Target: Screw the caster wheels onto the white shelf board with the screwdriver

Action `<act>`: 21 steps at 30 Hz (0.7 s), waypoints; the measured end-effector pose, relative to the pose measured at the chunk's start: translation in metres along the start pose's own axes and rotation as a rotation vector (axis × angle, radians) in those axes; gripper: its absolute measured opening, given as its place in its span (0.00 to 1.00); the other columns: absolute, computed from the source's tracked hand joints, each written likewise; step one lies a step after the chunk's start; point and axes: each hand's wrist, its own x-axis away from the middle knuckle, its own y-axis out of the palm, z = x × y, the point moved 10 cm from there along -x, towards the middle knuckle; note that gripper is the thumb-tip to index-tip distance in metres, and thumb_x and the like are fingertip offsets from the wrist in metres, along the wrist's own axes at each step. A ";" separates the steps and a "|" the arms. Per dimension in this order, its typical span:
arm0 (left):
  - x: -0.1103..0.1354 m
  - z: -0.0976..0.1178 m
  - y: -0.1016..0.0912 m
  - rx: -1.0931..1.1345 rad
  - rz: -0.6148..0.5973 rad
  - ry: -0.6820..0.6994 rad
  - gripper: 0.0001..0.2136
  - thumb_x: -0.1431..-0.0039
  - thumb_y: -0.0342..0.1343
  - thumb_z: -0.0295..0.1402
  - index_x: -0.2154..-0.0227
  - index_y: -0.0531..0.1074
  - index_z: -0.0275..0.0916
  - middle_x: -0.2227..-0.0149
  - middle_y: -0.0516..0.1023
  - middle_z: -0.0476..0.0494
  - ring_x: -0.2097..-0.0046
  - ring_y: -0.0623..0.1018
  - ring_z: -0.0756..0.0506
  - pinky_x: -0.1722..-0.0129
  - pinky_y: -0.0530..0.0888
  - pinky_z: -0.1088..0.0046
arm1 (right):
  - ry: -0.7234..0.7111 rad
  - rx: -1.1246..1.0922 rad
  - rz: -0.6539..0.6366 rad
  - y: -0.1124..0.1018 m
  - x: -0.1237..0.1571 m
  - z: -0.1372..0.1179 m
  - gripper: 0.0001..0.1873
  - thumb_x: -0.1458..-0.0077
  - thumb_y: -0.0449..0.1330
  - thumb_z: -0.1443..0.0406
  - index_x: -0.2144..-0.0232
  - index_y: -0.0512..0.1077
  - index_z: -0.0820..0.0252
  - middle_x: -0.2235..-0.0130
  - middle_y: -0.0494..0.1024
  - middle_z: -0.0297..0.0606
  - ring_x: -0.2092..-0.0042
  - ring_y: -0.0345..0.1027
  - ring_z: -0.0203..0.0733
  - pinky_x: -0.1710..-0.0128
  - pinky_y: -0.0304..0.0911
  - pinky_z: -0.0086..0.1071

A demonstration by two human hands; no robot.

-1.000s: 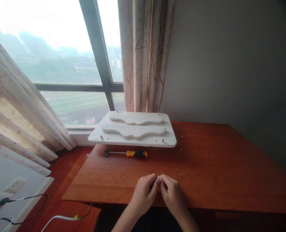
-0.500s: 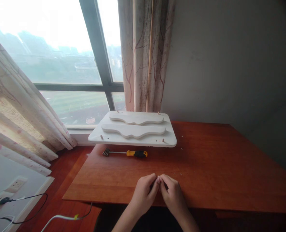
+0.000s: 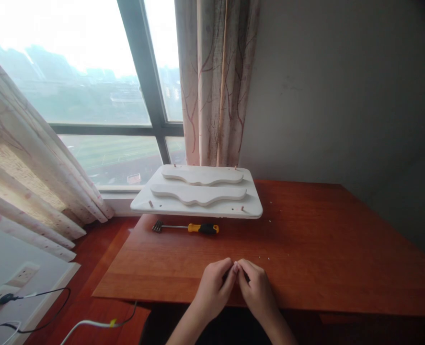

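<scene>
My left hand (image 3: 214, 286) and my right hand (image 3: 257, 286) rest together on the near edge of a reddish wooden table (image 3: 323, 239). Their fingers are curled and the fingertips meet in the middle; anything between them is hidden. Farther back lies a white board (image 3: 198, 207) with small wooden dowels standing in it. Two wavy white panels (image 3: 199, 194) lie flat on top of the board. A hammer with a yellow and black handle (image 3: 187, 228) lies on the table just in front of the board, well beyond both hands.
A window (image 3: 90, 96) with patterned curtains (image 3: 215, 81) fills the back left, and a grey wall (image 3: 341, 96) stands behind the table. Cables (image 3: 36, 306) and a wall socket (image 3: 23, 274) are at the lower left on the floor side.
</scene>
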 end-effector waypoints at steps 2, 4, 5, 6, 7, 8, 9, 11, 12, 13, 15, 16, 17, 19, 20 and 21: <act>0.000 -0.001 0.001 0.003 -0.005 -0.004 0.16 0.30 0.46 0.36 0.76 0.56 0.40 0.77 0.63 0.52 0.74 0.63 0.51 0.72 0.58 0.73 | 0.004 -0.005 -0.007 0.001 0.000 0.000 0.19 0.30 0.46 0.63 0.76 0.61 0.56 0.75 0.70 0.33 0.73 0.66 0.36 0.71 0.53 0.30; 0.000 -0.002 0.001 -0.004 -0.008 -0.006 0.16 0.30 0.46 0.36 0.76 0.56 0.40 0.77 0.63 0.52 0.74 0.63 0.51 0.72 0.58 0.73 | 0.008 -0.002 -0.010 0.002 0.000 0.001 0.19 0.30 0.46 0.63 0.75 0.61 0.56 0.75 0.70 0.33 0.73 0.66 0.36 0.71 0.53 0.31; 0.000 -0.002 0.001 -0.010 -0.010 -0.006 0.17 0.30 0.46 0.36 0.76 0.56 0.40 0.77 0.63 0.52 0.74 0.63 0.51 0.72 0.57 0.73 | 0.009 0.004 -0.007 0.002 0.001 0.001 0.19 0.30 0.46 0.63 0.75 0.61 0.56 0.75 0.70 0.33 0.73 0.66 0.37 0.71 0.53 0.31; 0.000 -0.002 0.002 -0.016 -0.011 -0.006 0.17 0.30 0.46 0.36 0.76 0.56 0.40 0.77 0.62 0.52 0.74 0.63 0.51 0.72 0.57 0.73 | 0.010 0.009 -0.003 0.002 0.001 0.002 0.19 0.30 0.46 0.63 0.75 0.61 0.56 0.75 0.70 0.33 0.72 0.66 0.37 0.71 0.53 0.31; 0.000 -0.002 0.002 -0.020 -0.013 -0.008 0.17 0.30 0.46 0.36 0.76 0.55 0.40 0.77 0.62 0.52 0.74 0.62 0.51 0.72 0.57 0.73 | 0.010 0.013 0.001 0.002 0.001 0.002 0.19 0.30 0.46 0.63 0.75 0.61 0.56 0.75 0.70 0.33 0.72 0.66 0.37 0.71 0.53 0.31; 0.000 -0.002 0.002 -0.022 -0.015 -0.009 0.17 0.29 0.46 0.36 0.76 0.55 0.40 0.77 0.62 0.51 0.74 0.62 0.51 0.72 0.57 0.73 | 0.010 0.013 0.005 0.002 0.001 0.002 0.19 0.30 0.47 0.64 0.75 0.62 0.56 0.75 0.71 0.33 0.72 0.66 0.37 0.71 0.53 0.31; 0.000 -0.003 0.002 -0.022 -0.017 -0.011 0.17 0.29 0.46 0.37 0.76 0.55 0.40 0.77 0.62 0.51 0.74 0.63 0.51 0.72 0.57 0.73 | 0.008 0.010 0.006 0.002 0.001 0.002 0.19 0.30 0.47 0.64 0.75 0.62 0.56 0.75 0.71 0.33 0.72 0.66 0.37 0.71 0.53 0.31; 0.001 -0.003 0.002 -0.022 -0.020 -0.016 0.17 0.29 0.45 0.37 0.76 0.55 0.40 0.77 0.63 0.51 0.73 0.63 0.51 0.71 0.57 0.73 | 0.004 0.000 0.007 0.001 0.001 0.001 0.19 0.30 0.47 0.64 0.75 0.62 0.56 0.75 0.71 0.33 0.72 0.66 0.37 0.71 0.53 0.30; 0.001 -0.004 0.003 -0.022 -0.021 -0.018 0.17 0.29 0.45 0.37 0.76 0.55 0.40 0.77 0.63 0.51 0.73 0.63 0.51 0.71 0.57 0.73 | 0.003 -0.003 0.007 0.001 0.001 0.001 0.19 0.30 0.47 0.64 0.75 0.62 0.56 0.75 0.71 0.33 0.73 0.66 0.37 0.71 0.53 0.30; 0.001 -0.004 0.003 -0.023 -0.024 -0.019 0.17 0.29 0.45 0.37 0.76 0.55 0.40 0.77 0.63 0.51 0.73 0.63 0.51 0.71 0.58 0.73 | 0.003 -0.004 0.006 0.001 0.001 0.001 0.19 0.30 0.47 0.64 0.75 0.62 0.56 0.75 0.71 0.33 0.73 0.66 0.37 0.71 0.53 0.30; 0.002 -0.005 0.003 -0.023 -0.027 -0.024 0.17 0.29 0.45 0.37 0.76 0.55 0.40 0.76 0.63 0.51 0.73 0.63 0.51 0.71 0.57 0.72 | 0.007 -0.003 0.002 0.001 0.001 0.000 0.19 0.30 0.46 0.64 0.75 0.62 0.56 0.75 0.71 0.33 0.72 0.66 0.37 0.71 0.53 0.30; 0.002 -0.005 0.003 -0.022 -0.028 -0.026 0.17 0.29 0.45 0.37 0.75 0.55 0.40 0.76 0.63 0.51 0.73 0.63 0.51 0.71 0.57 0.72 | 0.011 -0.003 -0.003 0.001 0.001 0.001 0.19 0.30 0.46 0.64 0.75 0.62 0.56 0.75 0.71 0.33 0.72 0.66 0.37 0.71 0.52 0.30; 0.002 -0.005 0.003 -0.019 -0.028 -0.027 0.17 0.29 0.45 0.37 0.75 0.56 0.40 0.76 0.63 0.51 0.73 0.63 0.51 0.71 0.57 0.72 | 0.015 -0.003 -0.009 0.002 0.001 0.001 0.19 0.30 0.46 0.64 0.75 0.61 0.56 0.75 0.71 0.33 0.72 0.66 0.37 0.70 0.52 0.30; 0.002 -0.005 0.003 -0.013 -0.027 -0.027 0.17 0.29 0.45 0.37 0.75 0.55 0.40 0.76 0.63 0.51 0.73 0.63 0.51 0.71 0.57 0.73 | 0.023 -0.006 -0.015 0.002 0.001 0.002 0.19 0.30 0.46 0.63 0.75 0.60 0.56 0.74 0.70 0.33 0.72 0.66 0.36 0.70 0.52 0.30; 0.002 -0.005 0.003 -0.010 -0.026 -0.027 0.17 0.29 0.45 0.37 0.75 0.55 0.40 0.76 0.63 0.51 0.73 0.63 0.51 0.71 0.58 0.73 | 0.026 -0.008 -0.017 0.003 0.001 0.003 0.19 0.30 0.46 0.63 0.75 0.60 0.56 0.75 0.70 0.33 0.72 0.66 0.36 0.70 0.52 0.30; 0.001 -0.004 0.003 -0.010 -0.027 -0.025 0.17 0.29 0.45 0.37 0.76 0.55 0.40 0.76 0.63 0.51 0.73 0.63 0.51 0.71 0.58 0.73 | 0.028 -0.009 -0.017 0.003 0.001 0.003 0.19 0.30 0.46 0.63 0.75 0.60 0.56 0.75 0.70 0.32 0.72 0.66 0.36 0.70 0.52 0.30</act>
